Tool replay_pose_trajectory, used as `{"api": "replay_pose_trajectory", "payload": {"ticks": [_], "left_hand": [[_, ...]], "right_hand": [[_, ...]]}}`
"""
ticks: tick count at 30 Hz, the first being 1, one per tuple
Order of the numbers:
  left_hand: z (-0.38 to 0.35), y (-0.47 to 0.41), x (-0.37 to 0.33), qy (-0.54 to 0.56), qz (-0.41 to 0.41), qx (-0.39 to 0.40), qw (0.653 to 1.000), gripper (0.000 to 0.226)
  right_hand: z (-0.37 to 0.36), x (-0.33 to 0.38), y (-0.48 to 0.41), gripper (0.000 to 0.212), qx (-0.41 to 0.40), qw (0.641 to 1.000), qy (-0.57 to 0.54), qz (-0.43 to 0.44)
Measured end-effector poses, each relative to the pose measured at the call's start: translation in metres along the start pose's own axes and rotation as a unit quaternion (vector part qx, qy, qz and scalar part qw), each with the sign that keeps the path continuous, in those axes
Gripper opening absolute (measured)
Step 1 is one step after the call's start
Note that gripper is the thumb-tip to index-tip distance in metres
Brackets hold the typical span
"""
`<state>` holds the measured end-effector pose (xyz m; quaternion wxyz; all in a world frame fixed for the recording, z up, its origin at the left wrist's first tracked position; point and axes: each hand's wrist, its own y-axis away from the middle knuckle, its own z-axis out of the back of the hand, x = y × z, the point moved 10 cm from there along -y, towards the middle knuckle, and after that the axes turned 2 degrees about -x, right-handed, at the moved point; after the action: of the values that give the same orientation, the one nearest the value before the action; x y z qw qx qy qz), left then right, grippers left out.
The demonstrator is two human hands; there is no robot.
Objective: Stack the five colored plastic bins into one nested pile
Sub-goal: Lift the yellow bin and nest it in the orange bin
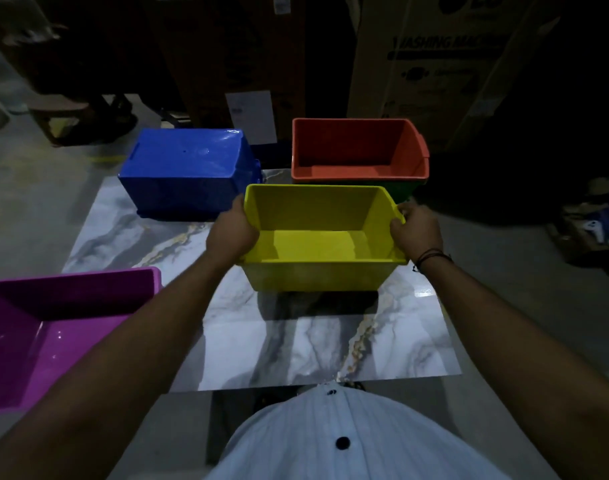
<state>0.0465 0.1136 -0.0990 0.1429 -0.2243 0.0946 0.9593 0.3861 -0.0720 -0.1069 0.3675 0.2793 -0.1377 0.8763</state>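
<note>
I hold a yellow bin (317, 237) upright above the marble sheet (296, 341), its shadow below it. My left hand (232, 230) grips its left rim and my right hand (415, 230) grips its right rim. Beyond it an orange-red bin (358, 150) sits open side up, nested in a green bin (405, 192) of which only a dark edge shows. A blue bin (188, 171) lies upside down at the back left. A purple bin (53, 327) stands open side up at the near left, partly off the sheet.
Large cardboard boxes (434, 64) stand close behind the bins. A low stool (58, 114) and dark clutter are at the back left, more items (590, 230) on the floor at the right. Grey floor surrounds the sheet.
</note>
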Motion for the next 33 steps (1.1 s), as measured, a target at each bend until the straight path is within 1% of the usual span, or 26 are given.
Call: {"api": "replay_pose_trajectory", "payload": {"ticks": [2,4,5,8,11,12,14,16,19,21,23,26,28,31,32,33], "left_hand": [[0.015,-0.012,-0.003,-0.012,0.010,0.015,1.000,0.046],[0.025,-0.024,-0.006,-0.026,0.008,0.050,0.998,0.026],[0.028,-0.029,-0.006,-0.030,0.015,0.069,0.997,0.021],[0.037,-0.039,-0.007,-0.013,0.049,0.090,0.995,0.022],[0.041,-0.040,-0.005,0.052,0.107,0.099,0.988,0.016],[0.041,-0.039,-0.007,0.061,0.116,0.104,0.986,0.014],[0.044,-0.039,-0.015,0.046,0.103,0.104,0.988,0.012],[0.049,-0.039,-0.026,0.014,0.070,0.086,0.994,0.014],[0.063,-0.038,-0.048,-0.026,0.014,0.036,0.999,0.015],[0.078,-0.035,-0.063,-0.027,-0.010,0.002,1.000,0.025],[0.094,-0.033,-0.076,-0.012,-0.016,-0.030,0.999,0.029],[0.115,-0.034,-0.096,0.023,-0.038,-0.066,0.997,0.015],[0.126,-0.034,-0.109,0.046,-0.052,-0.081,0.994,0.018],[0.132,-0.037,-0.123,0.065,-0.085,-0.111,0.988,0.015],[0.131,-0.039,-0.126,0.075,-0.095,-0.129,0.984,0.020],[0.129,-0.042,-0.128,0.093,-0.105,-0.144,0.980,0.031]], "right_hand": [[0.010,0.002,-0.009,0.037,0.004,0.999,-0.026,-0.018],[0.018,0.004,-0.020,0.027,0.020,0.998,-0.039,-0.038],[0.020,0.004,-0.026,0.023,0.033,0.997,-0.044,-0.052],[0.028,0.005,-0.036,0.020,0.068,0.992,-0.053,-0.091],[0.040,0.005,-0.038,0.018,0.067,0.986,-0.086,-0.129],[0.042,0.006,-0.037,0.017,0.068,0.984,-0.095,-0.135],[0.046,0.006,-0.038,0.019,0.070,0.983,-0.096,-0.140],[0.051,0.007,-0.039,0.020,0.066,0.985,-0.085,-0.132],[0.066,0.018,-0.043,0.020,0.060,0.994,-0.035,-0.081],[0.081,0.026,-0.045,0.022,0.043,0.997,-0.031,-0.059],[0.098,0.029,-0.050,0.024,0.019,0.997,-0.053,-0.061],[0.123,0.032,-0.062,0.031,-0.024,0.993,-0.095,-0.058],[0.136,0.035,-0.070,0.035,-0.050,0.992,-0.107,-0.046],[0.147,0.037,-0.078,0.041,-0.082,0.989,-0.121,-0.035],[0.148,0.039,-0.078,0.044,-0.091,0.988,-0.120,-0.020],[0.149,0.044,-0.078,0.049,-0.100,0.988,-0.117,0.002]]}}
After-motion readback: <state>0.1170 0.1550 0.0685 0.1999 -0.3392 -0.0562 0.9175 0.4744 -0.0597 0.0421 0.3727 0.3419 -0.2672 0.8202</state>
